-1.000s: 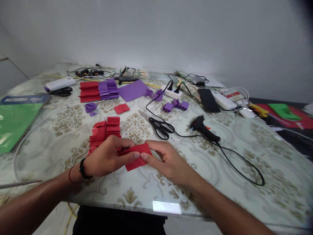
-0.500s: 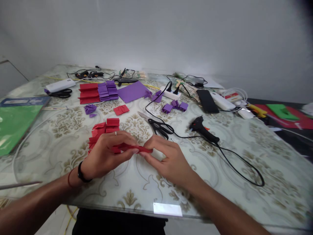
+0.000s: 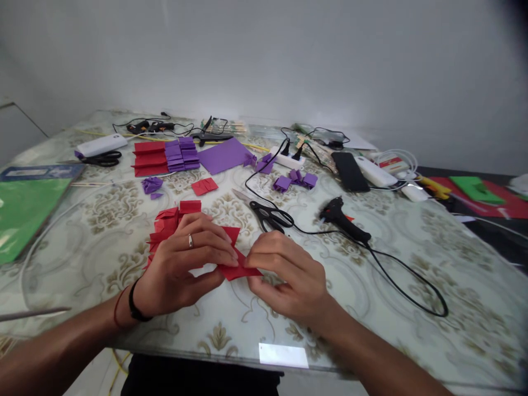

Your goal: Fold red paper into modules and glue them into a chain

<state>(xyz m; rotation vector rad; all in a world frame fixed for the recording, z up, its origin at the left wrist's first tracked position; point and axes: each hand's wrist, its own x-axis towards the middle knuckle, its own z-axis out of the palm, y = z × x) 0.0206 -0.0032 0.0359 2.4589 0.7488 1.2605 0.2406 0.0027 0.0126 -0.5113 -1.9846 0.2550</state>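
Observation:
Between my hands is a piece of red paper [image 3: 236, 269] with folds in it, low over the table. My left hand [image 3: 187, 261] lies over its left part, fingertips pressing on the paper and hiding some of it. At the right corner, my right hand [image 3: 286, 275] pinches the paper between thumb and fingers. Several folded red paper pieces [image 3: 165, 223] lie just behind my left hand, partly covered by it. Farther back rests a small red folded square [image 3: 204, 186]. Black-handled scissors [image 3: 270, 215] lie behind my right hand.
A black glue gun [image 3: 344, 220] with a looping cord lies at right. Farther back are a purple sheet [image 3: 225, 155], red and purple folded strips [image 3: 165, 157], small purple pieces [image 3: 295, 180], a power strip [image 3: 289, 158] and a phone [image 3: 350, 171]. Packaged green paper [image 3: 33, 212] is at left.
The red paper, seen nearly edge-on before, now lies flatter with its face showing. My left hand has turned palm-down over it, and my right hand has shifted slightly right and nearer me.

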